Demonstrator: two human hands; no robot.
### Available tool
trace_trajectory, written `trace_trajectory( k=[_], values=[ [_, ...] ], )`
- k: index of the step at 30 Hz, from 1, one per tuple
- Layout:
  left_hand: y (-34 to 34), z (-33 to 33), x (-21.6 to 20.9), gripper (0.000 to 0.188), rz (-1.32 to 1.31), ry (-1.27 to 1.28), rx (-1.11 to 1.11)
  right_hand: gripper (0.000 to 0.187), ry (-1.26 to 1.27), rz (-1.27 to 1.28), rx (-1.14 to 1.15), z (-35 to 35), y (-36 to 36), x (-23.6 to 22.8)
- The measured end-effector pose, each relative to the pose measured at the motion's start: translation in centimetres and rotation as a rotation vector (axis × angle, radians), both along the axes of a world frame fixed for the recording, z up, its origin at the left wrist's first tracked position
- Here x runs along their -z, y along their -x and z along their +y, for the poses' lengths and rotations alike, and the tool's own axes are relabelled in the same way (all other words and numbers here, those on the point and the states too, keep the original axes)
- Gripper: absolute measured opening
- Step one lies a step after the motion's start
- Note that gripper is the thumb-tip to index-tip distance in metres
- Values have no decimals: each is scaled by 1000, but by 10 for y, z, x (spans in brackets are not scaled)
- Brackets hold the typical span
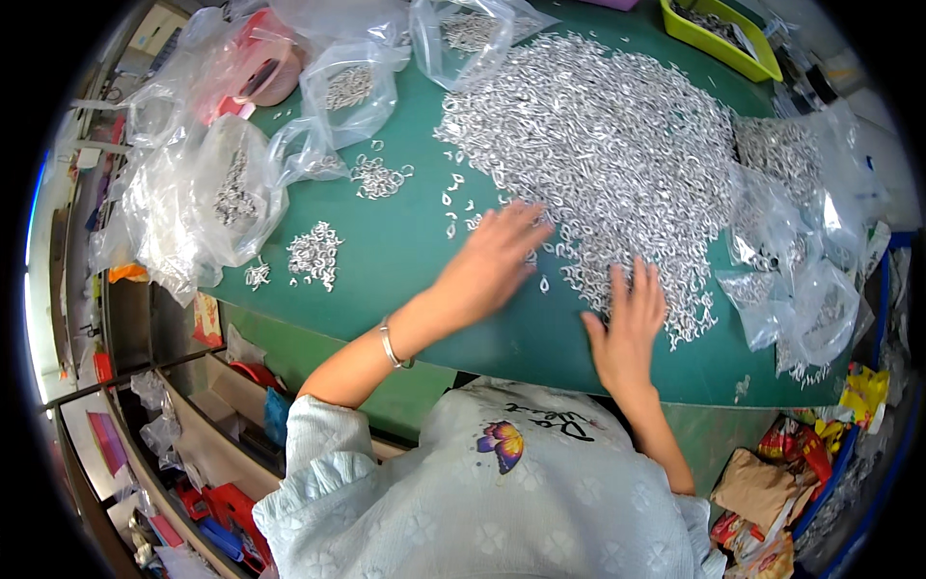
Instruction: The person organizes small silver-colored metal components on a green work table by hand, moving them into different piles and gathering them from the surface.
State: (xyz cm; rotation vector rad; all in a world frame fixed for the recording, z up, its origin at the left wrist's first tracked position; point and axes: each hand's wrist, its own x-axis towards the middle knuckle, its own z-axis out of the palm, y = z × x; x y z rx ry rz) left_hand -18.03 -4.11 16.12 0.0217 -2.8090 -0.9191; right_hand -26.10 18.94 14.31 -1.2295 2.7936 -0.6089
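Observation:
A wide heap of small silvery metal pieces (608, 135), some loop- or teardrop-shaped like clasps, spreads over the green tabletop (405, 251). At the heap's left edge my left hand (494, 259) lies with its fingers stretched out, slightly blurred, over some loose pieces. My right hand (629, 333) rests palm down on the near edge of the heap, its fingers a little apart and thumb out to the left. Neither hand visibly grips a piece. One loose teardrop-shaped piece (544, 285) lies between the hands. What is under the fingertips is hidden.
Small piles of metal parts (314, 256) and rings (380, 179) sit at the left. Clear plastic bags (227, 193) of parts crowd the left and back; more bags (815, 304) stand at the right. A yellow-green tray (723, 39) is at the far right. Open drawers (207, 415) are below left.

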Motion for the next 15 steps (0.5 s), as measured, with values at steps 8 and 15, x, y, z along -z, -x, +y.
trace_trajectory(
  k=[8, 15],
  values=[
    [41, 42, 9, 51, 46, 64, 288, 55, 147, -135, -275, -20, -9, 14],
    [1, 21, 12, 47, -59, 130, 127, 36, 249, -185, -296, 49, 7, -3]
  ],
)
